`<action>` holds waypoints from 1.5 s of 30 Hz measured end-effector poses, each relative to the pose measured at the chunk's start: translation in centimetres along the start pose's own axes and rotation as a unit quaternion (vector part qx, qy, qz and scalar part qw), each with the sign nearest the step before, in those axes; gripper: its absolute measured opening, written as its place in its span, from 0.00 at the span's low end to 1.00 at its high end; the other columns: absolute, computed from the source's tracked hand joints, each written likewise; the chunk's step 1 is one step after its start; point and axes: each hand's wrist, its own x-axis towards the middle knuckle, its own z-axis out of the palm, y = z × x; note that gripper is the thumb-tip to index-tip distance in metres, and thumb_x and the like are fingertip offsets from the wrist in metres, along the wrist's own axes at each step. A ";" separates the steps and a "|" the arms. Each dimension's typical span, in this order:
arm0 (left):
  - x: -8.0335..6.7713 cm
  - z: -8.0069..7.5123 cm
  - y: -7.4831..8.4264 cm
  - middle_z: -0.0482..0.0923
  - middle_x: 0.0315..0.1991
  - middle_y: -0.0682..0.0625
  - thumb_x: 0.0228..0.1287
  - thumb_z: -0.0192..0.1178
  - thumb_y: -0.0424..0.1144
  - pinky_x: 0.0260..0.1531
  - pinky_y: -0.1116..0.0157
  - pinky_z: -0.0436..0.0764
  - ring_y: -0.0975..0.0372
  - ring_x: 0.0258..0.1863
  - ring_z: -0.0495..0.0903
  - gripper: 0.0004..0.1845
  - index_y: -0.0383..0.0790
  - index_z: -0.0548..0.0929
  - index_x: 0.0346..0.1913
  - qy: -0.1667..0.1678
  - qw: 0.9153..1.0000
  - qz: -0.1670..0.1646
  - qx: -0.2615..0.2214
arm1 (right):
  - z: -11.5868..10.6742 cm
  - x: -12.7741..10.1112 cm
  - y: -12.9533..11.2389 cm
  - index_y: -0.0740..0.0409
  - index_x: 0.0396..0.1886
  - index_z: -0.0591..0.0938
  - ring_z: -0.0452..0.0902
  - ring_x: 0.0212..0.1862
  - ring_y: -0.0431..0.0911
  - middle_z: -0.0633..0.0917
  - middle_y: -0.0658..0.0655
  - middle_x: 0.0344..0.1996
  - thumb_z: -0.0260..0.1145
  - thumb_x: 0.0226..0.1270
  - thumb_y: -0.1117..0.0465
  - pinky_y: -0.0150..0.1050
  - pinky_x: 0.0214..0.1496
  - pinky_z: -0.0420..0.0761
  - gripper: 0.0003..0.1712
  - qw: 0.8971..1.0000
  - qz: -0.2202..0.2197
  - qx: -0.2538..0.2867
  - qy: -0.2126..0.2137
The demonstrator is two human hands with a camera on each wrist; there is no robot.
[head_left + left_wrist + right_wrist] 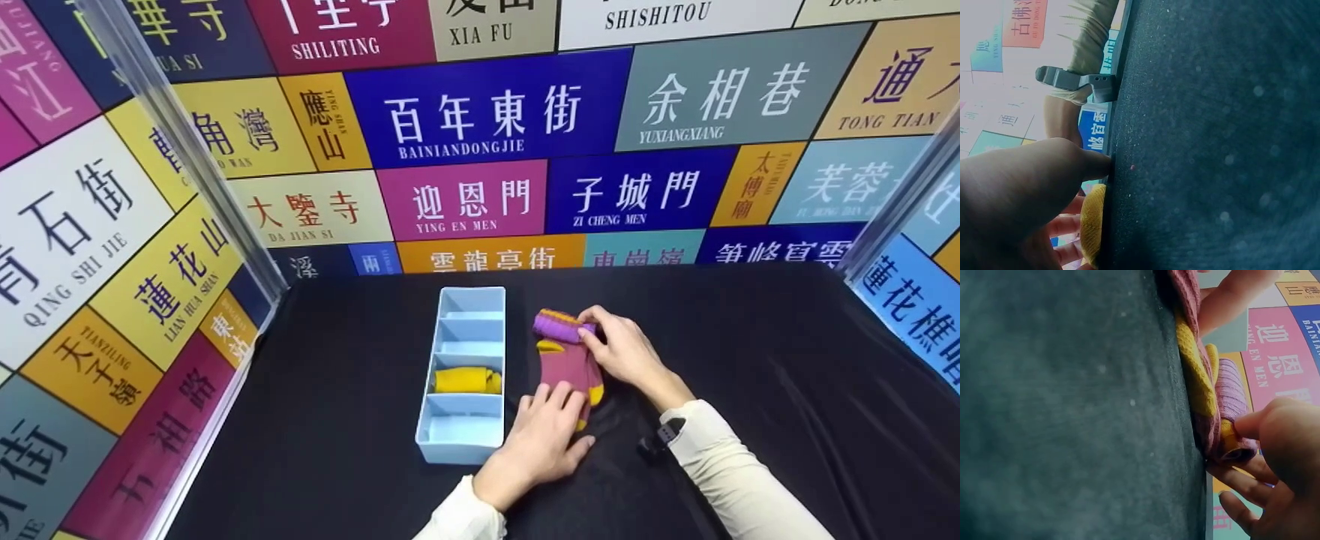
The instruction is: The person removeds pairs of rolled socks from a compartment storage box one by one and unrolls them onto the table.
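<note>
Purple cuff of the pink sock (568,354) is pinched by the right hand (624,352); the left hand (541,441) presses its toe end flat with straight fingers on the black table (750,360), just beside the blue organizer (465,375). One yellow sock (465,380) is already stored; three compartments remain

A black-clothed table (750,360) bears a blue organizer (466,373) and a sock (564,358).

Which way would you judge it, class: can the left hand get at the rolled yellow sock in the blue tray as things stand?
Probably yes. The left hand presses the pink sock right beside the blue tray, whose compartments are open-topped, and nothing covers the yellow sock.
</note>
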 end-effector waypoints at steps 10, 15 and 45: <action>0.0 0.1 -0.1 0.77 0.55 0.53 0.72 0.66 0.60 0.47 0.59 0.76 0.56 0.54 0.74 0.26 0.50 0.77 0.64 0.001 1.000 -0.001 0.001 | -0.2 0.5 0.1 0.55 0.53 0.89 0.82 0.48 0.54 0.86 0.57 0.48 0.79 0.69 0.53 0.52 0.52 0.80 0.18 1.000 0.022 -0.008 -0.008; 0.2 0.2 -0.1 0.77 0.55 0.53 0.72 0.66 0.60 0.47 0.59 0.76 0.56 0.54 0.75 0.26 0.50 0.77 0.63 -0.001 1.000 0.000 -0.002 | -0.2 0.6 0.0 0.51 0.58 0.87 0.86 0.44 0.53 0.91 0.55 0.44 0.77 0.72 0.51 0.54 0.45 0.83 0.19 0.998 0.055 -0.014 -0.001; 0.2 -0.2 0.0 0.77 0.57 0.54 0.72 0.66 0.60 0.47 0.59 0.76 0.57 0.55 0.75 0.26 0.51 0.77 0.64 -0.018 1.000 -0.009 -0.007 | 0.8 1.6 0.0 0.51 0.40 0.83 0.84 0.39 0.50 0.86 0.54 0.35 0.76 0.72 0.50 0.48 0.39 0.79 0.12 0.990 0.120 -0.026 0.075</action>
